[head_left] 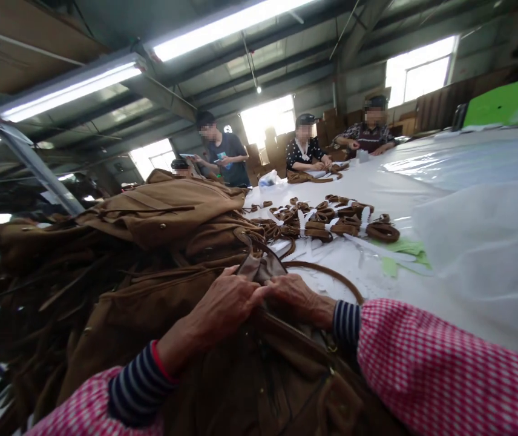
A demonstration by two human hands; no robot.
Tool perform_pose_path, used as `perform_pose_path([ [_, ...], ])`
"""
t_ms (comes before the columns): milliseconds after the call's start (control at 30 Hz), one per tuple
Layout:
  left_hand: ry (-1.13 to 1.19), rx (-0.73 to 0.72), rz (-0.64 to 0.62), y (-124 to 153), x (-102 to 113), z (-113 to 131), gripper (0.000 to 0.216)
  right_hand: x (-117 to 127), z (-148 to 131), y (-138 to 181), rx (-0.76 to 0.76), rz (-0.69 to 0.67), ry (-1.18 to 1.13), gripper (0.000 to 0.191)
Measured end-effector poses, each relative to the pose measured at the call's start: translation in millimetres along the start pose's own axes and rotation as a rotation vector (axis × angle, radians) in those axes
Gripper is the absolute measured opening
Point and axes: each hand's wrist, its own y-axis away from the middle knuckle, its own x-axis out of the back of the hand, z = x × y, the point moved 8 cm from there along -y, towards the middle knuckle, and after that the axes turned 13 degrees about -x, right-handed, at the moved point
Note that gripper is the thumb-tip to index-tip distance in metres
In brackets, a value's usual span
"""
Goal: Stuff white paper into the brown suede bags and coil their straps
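Observation:
A brown bag [222, 375] lies in front of me, its zipped opening [295, 330] running toward my right arm. My left hand [225, 300] is closed on the bag's edge, where a greyish lining [259, 266] shows. Close against it, my right hand [293, 297] also grips the edge, with fingers partly hidden in the fabric. A thin brown strap [331, 272] curves out behind my right hand. To the left is a large heap of similar brown bags [163, 212] with dangling straps.
Rolled brown straps [322, 218] with white wraps lie on the white table [404, 188]. Green scraps [404, 257] and clear plastic sheeting [490, 230] are to the right. Across the table sit two people [307, 148], [370, 133]; another person [229, 154] stands behind the heap.

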Motion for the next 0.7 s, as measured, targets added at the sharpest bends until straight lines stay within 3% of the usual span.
perform_pose_path([
  [67,-0.079,0.065,0.065,-3.7,-5.9,-7.6,0.028,-2.4,0.4,-6.3,-0.02,0.064,0.012,0.021],
  [167,-0.113,0.067,0.145,-3.6,-17.0,-18.4,0.051,-4.0,-3.1,-5.5,0.001,0.113,0.057,0.02],
  [300,0.129,0.12,0.103,-1.7,-45.5,-55.3,0.024,1.5,-15.5,2.4,0.12,0.224,0.144,0.014],
  [367,0.25,0.169,0.093,-3.0,-57.5,-74.4,0.021,4.0,-20.3,5.1,0.17,0.275,0.19,0.013],
  [700,0.391,0.185,0.196,-17.6,-72.3,-86.9,0.025,8.1,-12.9,-0.9,0.246,0.158,0.215,0.014],
])
